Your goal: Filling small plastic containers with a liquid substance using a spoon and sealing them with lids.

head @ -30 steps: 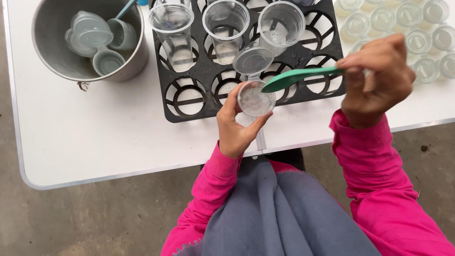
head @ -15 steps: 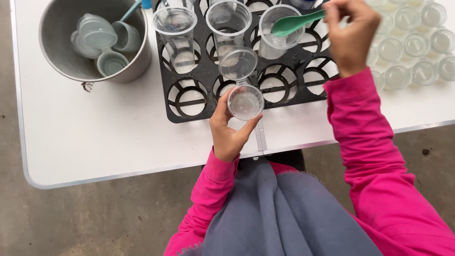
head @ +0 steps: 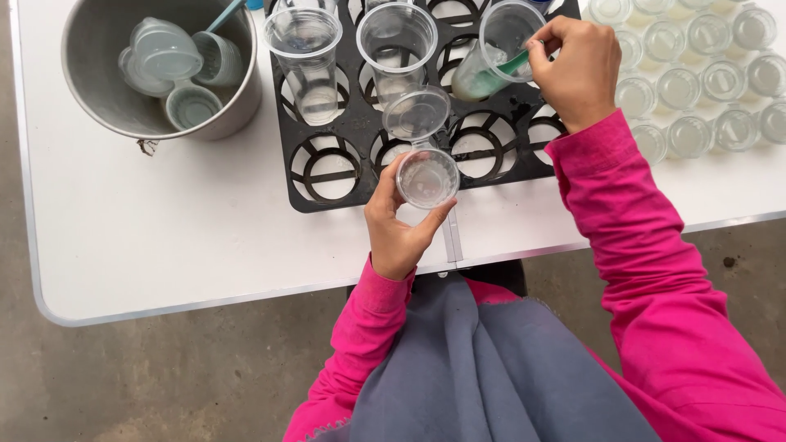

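Clear plastic is almost everywhere in the head view. The left hand (head: 399,227) holds a small clear cup (head: 426,178) with a hinged lid (head: 416,114); the fingers are curled around its sides, and the lid stands open above it. The cup is over the front edge of the black tray (head: 327,176), just above the white table (head: 164,229).

The right hand (head: 577,69) is closed on a green spoon (head: 503,67), with the fingertips pinching the handle. The bowl of the spoon is inside a tall clear cup (head: 499,45) that leans in the tray, and there is some pale stuff at the bottom of this cup. Two more tall clear cups (head: 307,61) stand upright in the tray to the left of it.

On the left of the table is a metal pot (head: 237,106) with several small lidded cups inside. On the right, many small empty cups (head: 704,74) stand in rows beside the tray. Both arms wear pink sleeves (head: 647,245).
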